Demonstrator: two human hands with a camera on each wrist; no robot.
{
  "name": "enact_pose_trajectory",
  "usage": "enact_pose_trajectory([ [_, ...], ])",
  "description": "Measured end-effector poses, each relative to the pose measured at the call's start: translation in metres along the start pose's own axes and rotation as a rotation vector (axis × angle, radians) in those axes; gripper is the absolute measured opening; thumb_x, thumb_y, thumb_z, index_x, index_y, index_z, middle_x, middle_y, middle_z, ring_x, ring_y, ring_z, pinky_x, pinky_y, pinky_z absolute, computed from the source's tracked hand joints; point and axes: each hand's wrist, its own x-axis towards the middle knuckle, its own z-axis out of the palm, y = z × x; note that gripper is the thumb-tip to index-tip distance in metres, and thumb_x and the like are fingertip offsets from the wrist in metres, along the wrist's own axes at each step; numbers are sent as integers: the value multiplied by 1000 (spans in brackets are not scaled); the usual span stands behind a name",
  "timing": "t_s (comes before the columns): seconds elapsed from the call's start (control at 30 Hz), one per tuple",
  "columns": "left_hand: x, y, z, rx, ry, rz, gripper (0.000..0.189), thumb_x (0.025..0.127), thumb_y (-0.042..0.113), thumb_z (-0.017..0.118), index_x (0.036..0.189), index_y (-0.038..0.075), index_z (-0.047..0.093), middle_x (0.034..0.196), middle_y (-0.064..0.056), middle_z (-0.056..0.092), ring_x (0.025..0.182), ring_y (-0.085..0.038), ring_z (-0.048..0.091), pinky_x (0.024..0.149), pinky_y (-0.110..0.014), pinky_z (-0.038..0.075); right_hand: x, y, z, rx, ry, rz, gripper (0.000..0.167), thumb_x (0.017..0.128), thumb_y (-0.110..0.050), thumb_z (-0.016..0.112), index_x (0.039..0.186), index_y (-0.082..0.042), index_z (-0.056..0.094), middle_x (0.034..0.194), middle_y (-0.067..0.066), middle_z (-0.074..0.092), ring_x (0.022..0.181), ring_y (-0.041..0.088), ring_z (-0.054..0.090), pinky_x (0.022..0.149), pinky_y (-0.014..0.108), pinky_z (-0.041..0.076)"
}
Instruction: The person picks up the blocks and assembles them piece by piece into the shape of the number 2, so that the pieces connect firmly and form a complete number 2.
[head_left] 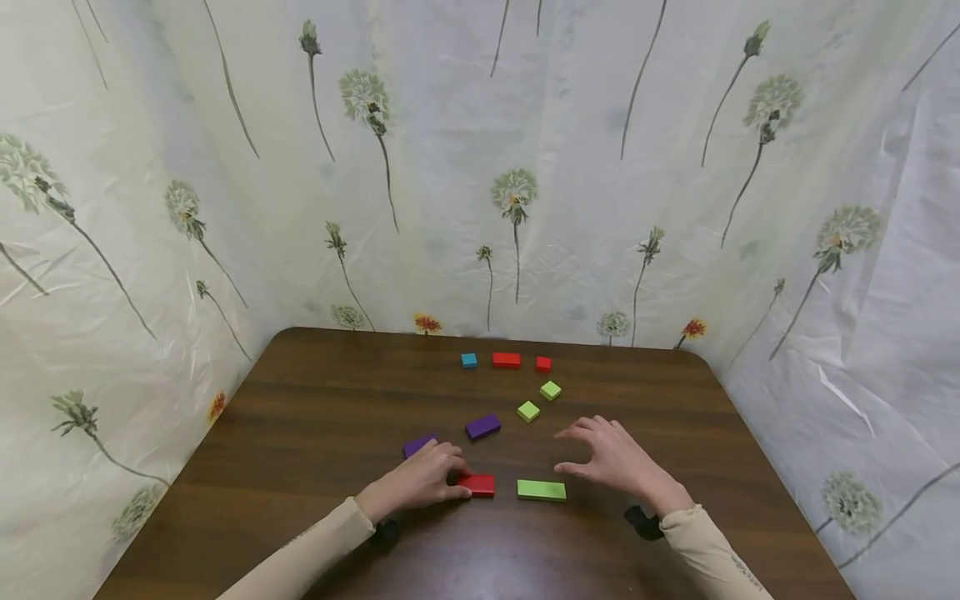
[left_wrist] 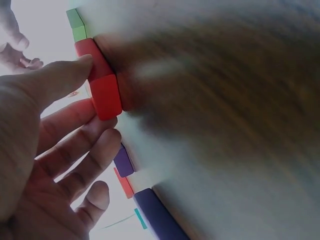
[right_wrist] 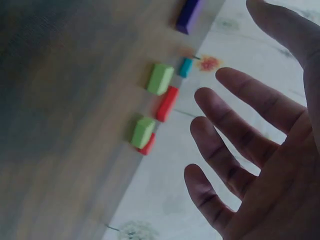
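My left hand [head_left: 426,479] pinches a red block [head_left: 480,485] near the front of the table, thumb on the near side and fingers on the far side. In the left wrist view the thumb lies on the top edge of that red block [left_wrist: 106,95]. Just right of it lies a long light green block [head_left: 542,491]. Beyond that block's right end my right hand [head_left: 611,457] is held with fingers spread, holding nothing. The right wrist view shows its fingers [right_wrist: 235,135] apart. A purple block [head_left: 418,445] lies partly hidden behind the left hand.
Another purple block [head_left: 482,427] lies mid-table, with two small green blocks [head_left: 528,412] to its right. Along the back are a blue block [head_left: 468,361], a long red block [head_left: 506,360] and a small red block [head_left: 543,364]. Flowered curtains [head_left: 517,250] enclose the brown table [head_left: 315,417].
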Motion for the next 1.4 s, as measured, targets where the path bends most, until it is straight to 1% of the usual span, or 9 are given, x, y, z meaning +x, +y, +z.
enact_pose_trajectory([
  [0.1,0,1,-1,0,2,-1,28,86,42,70,100,18,74,95,7,66,92,-9,56,79,-25,39,-3,0,11,4,-40,-44,47,75,-52,76,110,-21,71,105,-3,67,102,22,58,81,43,41],
  [0.23,0,1,-2,-3,-6,-6,28,86,42,70,101,18,74,96,6,66,93,-9,57,83,-28,41,-7,-2,25,6,-103,-94,43,75,-52,77,107,-23,71,103,-7,65,100,19,58,80,41,42],
  [0.4,0,1,-1,-2,-9,-7,28,86,42,70,101,19,74,96,7,66,93,-8,57,82,-27,41,-11,-5,37,27,-146,-113,41,74,-50,78,105,-24,71,101,-8,65,97,15,56,77,37,41],
  [0.5,0,1,0,-1,-10,-7,27,86,42,70,101,19,74,96,7,66,94,-8,57,82,-27,40,-12,-6,41,15,-152,-119,40,75,-47,79,105,-23,71,99,-7,64,95,15,57,77,38,43],
  [0.63,-1,1,0,-3,-12,-7,27,86,42,70,100,19,74,96,7,66,94,-9,57,82,-27,40,-13,-6,44,-16,-153,-127,31,76,-41,79,99,-22,70,96,-8,62,91,12,57,76,36,44],
  [0.8,-2,0,1,-12,-10,-2,27,87,42,70,99,18,74,95,7,66,93,-8,57,84,-30,42,-14,-4,45,-20,-153,-124,26,77,-36,80,96,-22,70,94,-9,62,85,5,53,74,33,44],
  [0.87,-2,0,1,-18,-9,0,27,87,42,70,99,18,74,94,7,65,92,-8,57,84,-30,42,-14,-4,44,-9,-160,-114,26,77,-36,80,97,-23,70,93,-11,61,82,3,51,73,33,43],
  [1.07,-1,-1,0,-27,-11,4,27,87,42,70,99,18,74,92,7,65,89,-7,55,78,-24,37,-13,-6,43,6,-172,-94,24,78,-37,78,97,-24,70,93,-12,60,79,1,48,74,32,41],
  [1.4,1,0,-3,-18,-25,-14,28,87,42,70,100,18,74,93,8,65,90,-7,55,78,-24,37,-8,-12,45,-12,-121,-132,26,78,-38,78,96,-22,70,90,-11,60,80,2,50,73,29,38],
])
